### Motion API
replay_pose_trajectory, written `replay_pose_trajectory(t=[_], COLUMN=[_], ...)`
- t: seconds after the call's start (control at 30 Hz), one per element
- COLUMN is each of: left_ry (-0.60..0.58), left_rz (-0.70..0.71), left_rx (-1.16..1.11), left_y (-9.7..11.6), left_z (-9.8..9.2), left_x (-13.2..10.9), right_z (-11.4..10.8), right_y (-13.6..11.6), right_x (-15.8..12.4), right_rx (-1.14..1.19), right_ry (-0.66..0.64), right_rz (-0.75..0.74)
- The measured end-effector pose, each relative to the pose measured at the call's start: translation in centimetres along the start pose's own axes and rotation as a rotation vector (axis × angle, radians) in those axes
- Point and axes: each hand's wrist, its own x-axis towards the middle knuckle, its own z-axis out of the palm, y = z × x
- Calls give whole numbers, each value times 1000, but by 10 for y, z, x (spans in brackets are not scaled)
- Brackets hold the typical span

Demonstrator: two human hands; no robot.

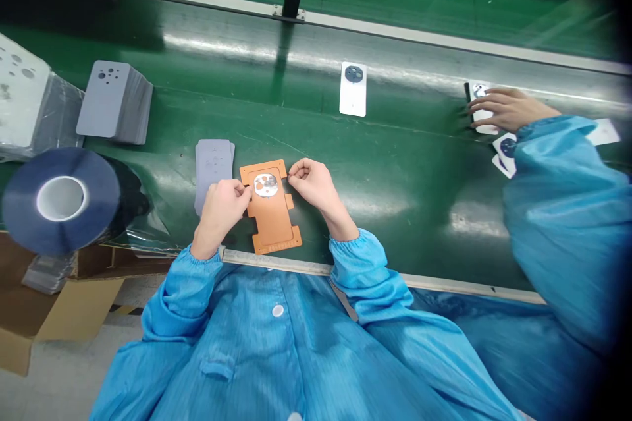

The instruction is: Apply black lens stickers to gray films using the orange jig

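An orange jig plate (274, 220) with notched sides lies on the green bench in front of me. Near its top sits a silvery round piece (266, 185) with several holes. My left hand (224, 207) is closed, thumb and fingers pinched at the jig's left side by the round piece. At the upper right edge of the jig, my right hand (313, 184) is pinched closed too. What either pinch holds, if anything, is too small to make out. Beside my left hand lies a small stack of grey phone-back-shaped sheets (214, 161), partly hidden by that hand.
A white phone back panel (353, 98) lies further back. To the right, a co-worker's hand (513, 108) rests on another panel, with more panels nearby. On the left stand a taller grey sheet stack (103, 105), a big film roll (106, 210) and a cardboard box (74, 315).
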Motion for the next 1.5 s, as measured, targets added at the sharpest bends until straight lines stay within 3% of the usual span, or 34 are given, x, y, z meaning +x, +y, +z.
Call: replay_pose_trajectory(t=[0.1, 0.27, 0.33, 0.43, 0.5, 0.6, 0.77, 0.9, 1.07, 1.17, 1.33, 1.4, 1.5], left_ry=[73, 342, 345, 258, 260, 386, 602, 551, 336, 281, 571, 541, 379], left_rz=[-6, -127, -208, -278, -267, -207, -140, -85, 17, 95, 474, 632, 733], left_rx=[36, 190, 252, 269, 218, 86, -458, -686, -703, -523, -59, 86, 243], left_y=[-1, -24, -39, -61, -72, -81, -72, -44, -20, -22, -32, -35, -41], left_z=[-6, -28, -36, -45, -47, -49, -50, -32, 20, 45, 56, 59, 64], left_x=[-11, -35, -42, -48, -50, -52, -58, -68, -77, -82, -93, -98, -101], right_z=[-7, -14, -14, -13, -13, -15, -22, -19, -7, -5, -5, -4, -2], right_y=[5, 7, 8, 8, 8, 9, 4, -17, -43, -46, -38, -33, -26], right_x=[-2, -4, -4, -3, -3, -2, -5, -19, -32, -32, -32, -32, -33], right_rx=[25, 113, 140, 158, 163, 174, 206, 359, 557, 529, 374, 321, 235], right_ry=[5, 26, 22, 25, 31, 39, 44, -51, -245, -258, -299, -310, -298], right_rz=[-18, 9, 11, 7, 10, 17, 20, -45, -185, -254, -290, -292, -327])
